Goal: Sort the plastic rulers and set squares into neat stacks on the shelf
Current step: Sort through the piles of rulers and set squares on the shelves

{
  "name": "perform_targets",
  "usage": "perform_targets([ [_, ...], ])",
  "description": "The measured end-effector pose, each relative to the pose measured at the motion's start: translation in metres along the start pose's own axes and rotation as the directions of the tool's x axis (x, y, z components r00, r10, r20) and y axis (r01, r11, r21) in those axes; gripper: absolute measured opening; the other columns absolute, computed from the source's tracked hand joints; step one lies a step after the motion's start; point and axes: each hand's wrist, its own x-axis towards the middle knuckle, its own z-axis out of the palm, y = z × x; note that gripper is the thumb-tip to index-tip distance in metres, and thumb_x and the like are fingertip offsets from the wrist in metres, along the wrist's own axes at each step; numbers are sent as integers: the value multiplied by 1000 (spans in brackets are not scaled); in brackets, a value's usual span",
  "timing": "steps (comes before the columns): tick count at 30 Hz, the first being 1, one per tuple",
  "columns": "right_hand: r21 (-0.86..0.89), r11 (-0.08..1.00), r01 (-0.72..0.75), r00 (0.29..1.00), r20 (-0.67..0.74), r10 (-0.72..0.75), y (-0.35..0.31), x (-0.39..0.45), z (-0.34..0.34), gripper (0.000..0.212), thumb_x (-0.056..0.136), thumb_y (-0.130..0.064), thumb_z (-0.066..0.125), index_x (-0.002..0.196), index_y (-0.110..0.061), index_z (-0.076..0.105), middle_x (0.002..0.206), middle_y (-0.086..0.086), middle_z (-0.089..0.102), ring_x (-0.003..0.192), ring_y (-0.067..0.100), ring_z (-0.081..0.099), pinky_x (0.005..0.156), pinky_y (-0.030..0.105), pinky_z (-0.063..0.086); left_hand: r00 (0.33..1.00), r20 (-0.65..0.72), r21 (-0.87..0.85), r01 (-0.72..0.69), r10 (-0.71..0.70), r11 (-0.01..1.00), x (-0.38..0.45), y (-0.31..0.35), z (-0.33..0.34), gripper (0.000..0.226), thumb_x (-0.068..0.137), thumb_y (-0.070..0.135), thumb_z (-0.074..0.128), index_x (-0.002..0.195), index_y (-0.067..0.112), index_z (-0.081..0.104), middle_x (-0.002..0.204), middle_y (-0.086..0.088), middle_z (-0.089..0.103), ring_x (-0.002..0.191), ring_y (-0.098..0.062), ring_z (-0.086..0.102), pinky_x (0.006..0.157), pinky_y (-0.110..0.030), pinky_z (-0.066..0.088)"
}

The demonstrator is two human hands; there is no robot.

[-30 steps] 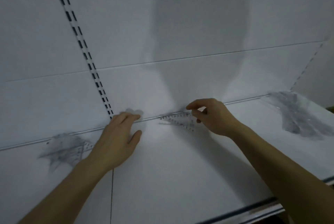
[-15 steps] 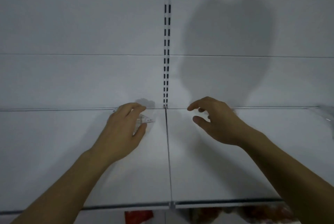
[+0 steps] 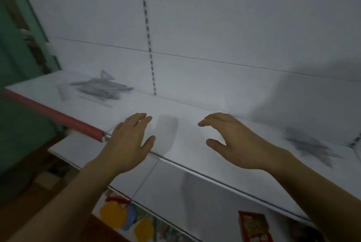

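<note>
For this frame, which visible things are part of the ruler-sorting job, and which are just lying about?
Part of the job:
- left pile of clear rulers and set squares
- right pile, blurred
- white shelf
- left hand and right hand, both empty over the shelf

Just lying about:
- red tube on the shelf's front edge
- yellow and blue toys below
- red packet below

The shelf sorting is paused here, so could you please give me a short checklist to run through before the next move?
1. Left hand free: ok, open, holding nothing.
2. Right hand free: ok, fingers relaxed, empty.
3. Left pile neatly stacked: not ok, pieces splay out.
4. Right pile neatly stacked: cannot tell, blurred.
5. Bare shelf ahead of the hands: ok.
</note>
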Motion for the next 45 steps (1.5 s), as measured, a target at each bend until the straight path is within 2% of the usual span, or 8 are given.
perform_targets([
  [10, 123, 914, 386, 893, 199, -404, -168, 185, 82, 54, 103, -40, 50, 152, -22, 36, 155, -7, 38, 140, -1, 25, 103, -4, 7, 900, -116, 184, 434, -419, 882, -86, -202, -100, 60, 96, 45, 52, 149, 22, 37, 153, 0, 39, 138, -20, 39, 114, -47, 36],
  [16, 157, 872, 463, 829, 272, -489, -218, 273, 120, 53, 101, -45, 54, 147, -26, 37, 135, -5, 50, 122, 14, 49, 107, 36, 43, 854, -124, 250, 520, -506, 817, -88, -286, -111, 61, 97, 43, 53, 151, 20, 35, 153, -1, 39, 139, -21, 37, 115, -47, 35],
  [24, 150, 848, 509, 778, 342, -528, -241, 396, 153, 46, 104, -39, 49, 139, -9, 48, 142, 8, 48, 131, 22, 44, 109, 34, 34, 825, -119, 303, 560, -552, 771, -26, -403, -140, 61, 96, 44, 54, 147, 11, 42, 149, -9, 46, 135, -28, 44, 111, -46, 39],
  [27, 168, 830, 531, 770, 313, -556, -237, 428, 170, 53, 105, -39, 48, 151, -15, 37, 153, 3, 40, 140, 16, 35, 115, 16, 20, 829, -99, 272, 555, -551, 786, 1, -434, -130, 61, 95, 41, 57, 146, 11, 42, 147, -10, 47, 134, -29, 46, 110, -47, 40],
  [31, 166, 854, 493, 794, 314, -520, -214, 449, 182, 62, 105, -46, 42, 159, -20, 24, 163, -7, 26, 148, 4, 16, 101, -4, -8, 862, -13, 160, 502, -507, 850, 60, -464, -105, 70, 96, 47, 53, 155, 25, 24, 157, -2, 34, 141, -25, 37, 115, -48, 33],
  [36, 113, 941, 318, 903, 268, -337, -176, 469, 182, 53, 104, -46, 45, 149, -17, 42, 150, -1, 45, 140, 14, 36, 115, 19, 23, 943, 59, 87, 323, -328, 942, 164, -494, -69, 71, 98, 43, 53, 157, 23, 18, 161, -4, 29, 144, -26, 33, 115, -44, 30],
  [39, 68, 973, 222, 952, 202, -232, -160, 481, 184, 51, 104, -41, 50, 149, -17, 44, 150, -2, 47, 136, 11, 37, 113, 6, 15, 981, 116, 24, 153, -155, 988, 218, -507, -42, 68, 98, 40, 53, 156, 19, 24, 158, -7, 35, 141, -27, 36, 114, -42, 31],
  [45, -11, 998, -58, 993, 105, 58, -163, 510, 191, 48, 101, -42, 55, 144, -22, 50, 145, -3, 50, 133, 15, 44, 112, 31, 36, 963, 237, -84, -108, 125, 991, 299, -537, -2, 63, 92, 40, 57, 150, 22, 39, 151, -3, 43, 137, -25, 40, 111, -41, 36],
])
